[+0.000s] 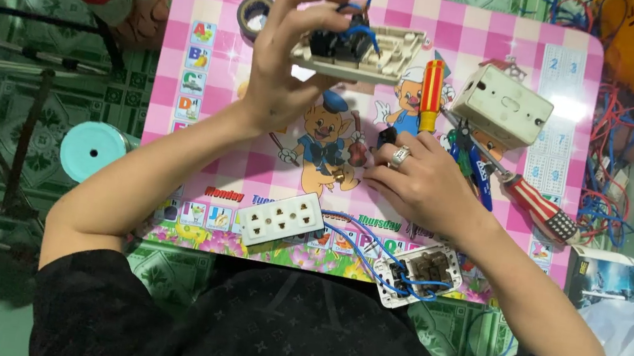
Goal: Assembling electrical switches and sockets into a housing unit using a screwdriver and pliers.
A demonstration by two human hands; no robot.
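While I sit over the pink table (514, 41):
Left hand (288, 60): my fingers grip a beige switch plate (366, 50), raised above it.
Right hand (419, 179): fingers curled, resting beside an orange screwdriver (431, 95).

Just one head-worn cam here, looking pretty much straight down, close over the pink checkered surface (514, 41), with both forearms coming up from the bottom edge.
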